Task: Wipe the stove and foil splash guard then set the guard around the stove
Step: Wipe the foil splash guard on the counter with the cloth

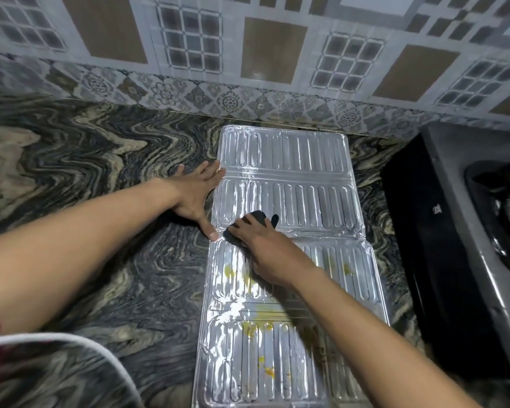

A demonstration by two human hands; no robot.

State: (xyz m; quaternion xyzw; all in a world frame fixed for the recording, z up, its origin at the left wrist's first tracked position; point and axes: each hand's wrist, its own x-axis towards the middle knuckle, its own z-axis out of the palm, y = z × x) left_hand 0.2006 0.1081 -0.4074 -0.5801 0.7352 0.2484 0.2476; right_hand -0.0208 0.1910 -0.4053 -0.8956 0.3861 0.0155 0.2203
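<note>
The foil splash guard (295, 178) lies flat and unfolded on the marbled counter, its ribbed panels running from the wall toward me. Yellow stains mark the near panels. My right hand (265, 248) presses a dark cloth (258, 219) onto the middle panel near its left edge. My left hand (196, 195) lies flat, fingers spread, on the counter against the guard's left edge and holds nothing. The stove (465, 231) stands at the right, dark-sided with a grey top, a burner partly showing.
The patterned tiled wall (248, 69) rises just behind the guard's far end. The swirled stone counter (86, 172) stretches to the left. A white cord (80, 343) curves across the lower left corner.
</note>
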